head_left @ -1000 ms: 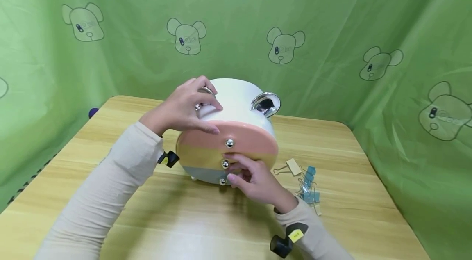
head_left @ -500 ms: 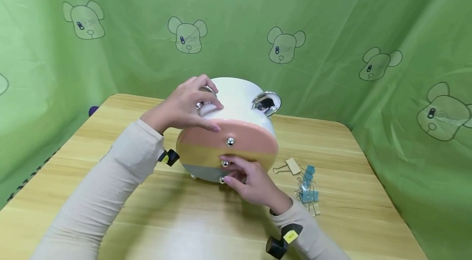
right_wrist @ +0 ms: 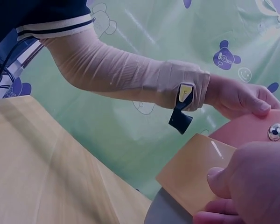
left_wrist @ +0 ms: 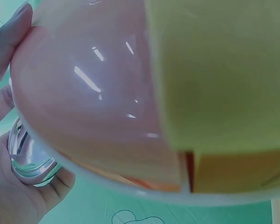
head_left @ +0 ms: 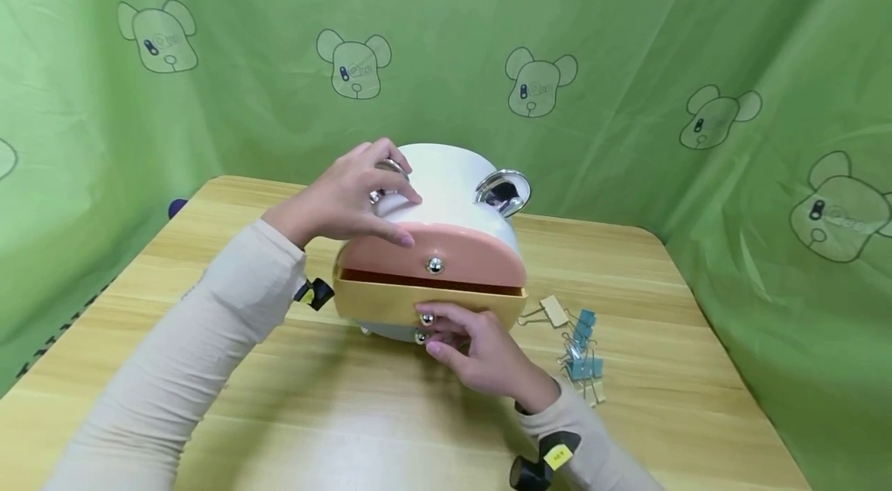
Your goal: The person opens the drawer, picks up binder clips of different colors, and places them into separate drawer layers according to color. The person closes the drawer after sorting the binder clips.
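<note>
A small rounded drawer box (head_left: 446,180) with a white body and silver ears (head_left: 505,195) stands on the table. Its front has a pink drawer (head_left: 379,252), a yellow drawer (head_left: 382,302) and a grey-blue drawer (head_left: 389,331), each with a round silver knob. The yellow one sticks out, a dark gap showing above it. My left hand (head_left: 347,200) grips the top left of the box around one ear, thumb on the pink front. In the head view my right hand (head_left: 481,350) pinches the yellow drawer's knob (head_left: 427,318); its thumb is near the lowest knob (head_left: 420,337).
Several binder clips lie right of the box, among them a cream clip (head_left: 554,311) and a teal clip (head_left: 587,369). The wooden table (head_left: 279,413) ends before a green curtain (head_left: 446,26) with bear-head prints at the back and sides.
The yellow drawer has come out toward me, drawn by my right hand on its knob, and the gap above it now shows. My left hand stays on the box.
</note>
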The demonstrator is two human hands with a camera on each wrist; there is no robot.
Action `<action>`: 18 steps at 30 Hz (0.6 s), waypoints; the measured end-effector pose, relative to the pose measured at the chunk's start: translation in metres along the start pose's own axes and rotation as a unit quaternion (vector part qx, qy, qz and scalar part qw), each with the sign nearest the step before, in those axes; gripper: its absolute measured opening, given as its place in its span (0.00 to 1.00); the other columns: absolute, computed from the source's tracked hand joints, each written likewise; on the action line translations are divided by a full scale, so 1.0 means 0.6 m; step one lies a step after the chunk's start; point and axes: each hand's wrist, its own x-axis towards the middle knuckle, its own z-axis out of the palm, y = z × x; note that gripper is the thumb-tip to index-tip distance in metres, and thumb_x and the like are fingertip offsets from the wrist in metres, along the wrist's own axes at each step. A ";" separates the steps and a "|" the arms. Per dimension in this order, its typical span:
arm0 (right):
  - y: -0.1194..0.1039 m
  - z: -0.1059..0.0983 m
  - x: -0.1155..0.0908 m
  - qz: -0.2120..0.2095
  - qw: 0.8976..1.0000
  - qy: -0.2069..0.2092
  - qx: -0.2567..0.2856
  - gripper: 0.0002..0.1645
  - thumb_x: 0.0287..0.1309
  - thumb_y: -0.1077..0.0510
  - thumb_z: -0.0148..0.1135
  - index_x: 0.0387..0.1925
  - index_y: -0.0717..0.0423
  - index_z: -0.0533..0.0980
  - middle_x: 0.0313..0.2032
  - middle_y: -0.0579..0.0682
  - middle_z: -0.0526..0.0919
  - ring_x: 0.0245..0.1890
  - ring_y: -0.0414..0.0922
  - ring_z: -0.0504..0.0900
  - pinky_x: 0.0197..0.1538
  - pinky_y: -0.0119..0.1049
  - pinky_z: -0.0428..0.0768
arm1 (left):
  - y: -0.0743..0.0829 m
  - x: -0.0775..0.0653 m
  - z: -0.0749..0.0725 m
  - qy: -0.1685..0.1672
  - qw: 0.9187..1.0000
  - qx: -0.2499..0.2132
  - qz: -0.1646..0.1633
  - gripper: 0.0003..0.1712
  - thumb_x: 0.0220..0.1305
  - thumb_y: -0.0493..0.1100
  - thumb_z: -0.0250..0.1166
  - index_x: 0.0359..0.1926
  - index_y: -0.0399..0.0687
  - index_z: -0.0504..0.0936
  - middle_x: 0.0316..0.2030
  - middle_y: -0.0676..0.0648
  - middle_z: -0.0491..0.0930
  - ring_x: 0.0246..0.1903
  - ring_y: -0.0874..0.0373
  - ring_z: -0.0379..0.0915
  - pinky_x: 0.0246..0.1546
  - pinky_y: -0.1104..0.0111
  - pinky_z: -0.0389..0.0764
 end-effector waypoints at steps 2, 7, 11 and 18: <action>-0.002 0.000 -0.002 -0.004 1.000 -0.004 -0.003 0.25 0.57 0.68 0.64 0.57 0.64 0.74 0.42 0.59 0.85 0.37 0.44 0.86 0.38 0.32 0.83 | 0.000 0.000 -0.001 -0.002 1.000 0.000 -0.003 0.30 0.38 0.60 0.80 0.43 0.52 0.87 0.53 0.47 0.69 0.53 0.50 0.62 0.52 0.55 0.67; -0.012 -0.001 -0.005 -0.006 1.000 -0.011 -0.011 0.25 0.57 0.67 0.65 0.57 0.63 0.74 0.41 0.58 0.85 0.38 0.42 0.85 0.39 0.32 0.82 | -0.001 0.001 -0.001 -0.004 1.000 0.000 -0.006 0.30 0.38 0.60 0.80 0.43 0.52 0.87 0.53 0.47 0.69 0.54 0.50 0.62 0.54 0.55 0.67; -0.016 -0.001 -0.006 -0.009 1.000 -0.013 -0.014 0.25 0.56 0.68 0.64 0.57 0.63 0.74 0.42 0.59 0.85 0.39 0.43 0.85 0.41 0.32 0.82 | -0.002 0.001 -0.001 -0.002 1.000 0.002 -0.005 0.29 0.39 0.60 0.80 0.42 0.51 0.87 0.53 0.47 0.69 0.54 0.50 0.62 0.55 0.54 0.66; -0.014 -0.003 -0.007 -0.012 1.000 -0.015 -0.017 0.23 0.59 0.65 0.63 0.57 0.63 0.74 0.44 0.58 0.85 0.40 0.50 0.86 0.45 0.35 0.82 | -0.005 0.008 0.001 0.000 1.000 0.005 0.003 0.30 0.39 0.59 0.80 0.43 0.50 0.88 0.54 0.46 0.69 0.55 0.49 0.61 0.56 0.55 0.65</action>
